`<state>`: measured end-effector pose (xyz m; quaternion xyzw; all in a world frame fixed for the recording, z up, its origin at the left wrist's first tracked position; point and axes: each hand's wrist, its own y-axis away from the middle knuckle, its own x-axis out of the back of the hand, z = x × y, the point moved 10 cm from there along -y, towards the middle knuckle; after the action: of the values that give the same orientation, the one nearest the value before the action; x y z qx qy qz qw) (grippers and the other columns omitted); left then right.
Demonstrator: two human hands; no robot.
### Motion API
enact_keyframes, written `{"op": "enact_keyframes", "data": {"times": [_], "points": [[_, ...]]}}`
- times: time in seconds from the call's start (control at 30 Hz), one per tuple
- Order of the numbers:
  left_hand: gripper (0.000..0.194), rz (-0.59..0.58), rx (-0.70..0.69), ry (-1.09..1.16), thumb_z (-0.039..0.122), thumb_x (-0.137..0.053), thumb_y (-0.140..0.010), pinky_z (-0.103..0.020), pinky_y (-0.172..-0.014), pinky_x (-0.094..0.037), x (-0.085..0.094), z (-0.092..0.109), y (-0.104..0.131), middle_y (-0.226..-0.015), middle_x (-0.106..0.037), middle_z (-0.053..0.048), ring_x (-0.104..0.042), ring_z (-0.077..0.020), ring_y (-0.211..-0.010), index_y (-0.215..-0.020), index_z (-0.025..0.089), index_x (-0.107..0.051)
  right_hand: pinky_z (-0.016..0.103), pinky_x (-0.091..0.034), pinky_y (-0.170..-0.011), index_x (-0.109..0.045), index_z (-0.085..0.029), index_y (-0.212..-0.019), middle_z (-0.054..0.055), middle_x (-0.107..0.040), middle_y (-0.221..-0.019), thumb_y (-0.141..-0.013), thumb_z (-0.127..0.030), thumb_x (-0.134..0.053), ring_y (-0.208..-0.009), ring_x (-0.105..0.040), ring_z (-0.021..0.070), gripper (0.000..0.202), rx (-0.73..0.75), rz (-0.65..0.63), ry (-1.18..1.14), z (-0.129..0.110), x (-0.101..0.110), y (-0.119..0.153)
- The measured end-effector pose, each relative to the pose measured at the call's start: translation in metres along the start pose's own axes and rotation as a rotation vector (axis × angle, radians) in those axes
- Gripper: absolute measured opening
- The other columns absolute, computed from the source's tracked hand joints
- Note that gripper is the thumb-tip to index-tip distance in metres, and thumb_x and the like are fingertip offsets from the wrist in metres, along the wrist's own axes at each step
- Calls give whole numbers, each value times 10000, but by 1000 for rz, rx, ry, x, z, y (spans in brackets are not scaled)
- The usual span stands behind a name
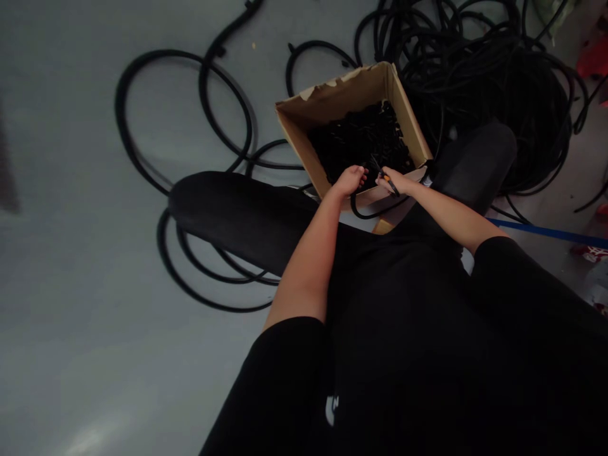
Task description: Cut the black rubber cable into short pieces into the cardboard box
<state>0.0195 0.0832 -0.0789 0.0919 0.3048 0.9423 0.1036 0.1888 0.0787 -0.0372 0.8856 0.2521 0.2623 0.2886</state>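
My left hand (352,180) is closed on a black hose (357,209), whose end is by the fingertips over the near side of a cardboard box (304,142). Just to its right, my right hand (395,182) grips scissors (389,182) with orange on the handle. The blades point up and left over the box, apart from my left hand. Many small black pieces (361,136) lie inside the box. The hose loops down below my left hand towards the box's near wall.
A large tangle of black hose (522,107) lies at the upper right. Wide hose loops (122,114) spread over the grey floor (61,253) at the left. My bent legs flank the box. A blue strip (551,233) runs to the right.
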Motion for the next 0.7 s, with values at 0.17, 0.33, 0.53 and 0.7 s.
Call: {"op": "enact_keyframes", "data": {"times": [0.17,0.33,0.53,0.7], "points": [[269,-310,-29,21,269,-798,-1135,-270,-755,-572,-40,2,13,-790,-751,-29,-650,-154,-708,-884,172,-790,239,-500,-579,-521,-293,-1083,-65,-599,-757,-1124,-491,-873,-682,-620,165,406,43,-4,-142,-17,4,6],[202,-286,-34,53,261,-863,-1099,-291,-800,-620,-39,4,11,-830,-814,-44,-726,-169,-744,-961,187,-736,281,-524,-627,-588,-280,-1175,-52,-578,-793,-1115,-482,-809,-723,-639,193,305,17,57,-98,-19,16,7],[253,-77,-99,-76,223,-754,-1178,-285,-785,-560,-6,10,-2,-822,-750,-20,-659,-154,-713,-943,221,-660,299,-505,-687,-619,-304,-1194,-44,-519,-847,-1127,-624,-830,-757,-584,205,389,33,166,-58,-33,34,2],[272,112,-64,-39,254,-638,-1253,-278,-774,-528,16,8,-7,-839,-702,-13,-649,-155,-718,-984,242,-595,279,-505,-702,-506,-302,-1041,-76,-486,-768,-1156,-551,-777,-699,-563,186,385,2,106,-70,-25,22,8]]}}
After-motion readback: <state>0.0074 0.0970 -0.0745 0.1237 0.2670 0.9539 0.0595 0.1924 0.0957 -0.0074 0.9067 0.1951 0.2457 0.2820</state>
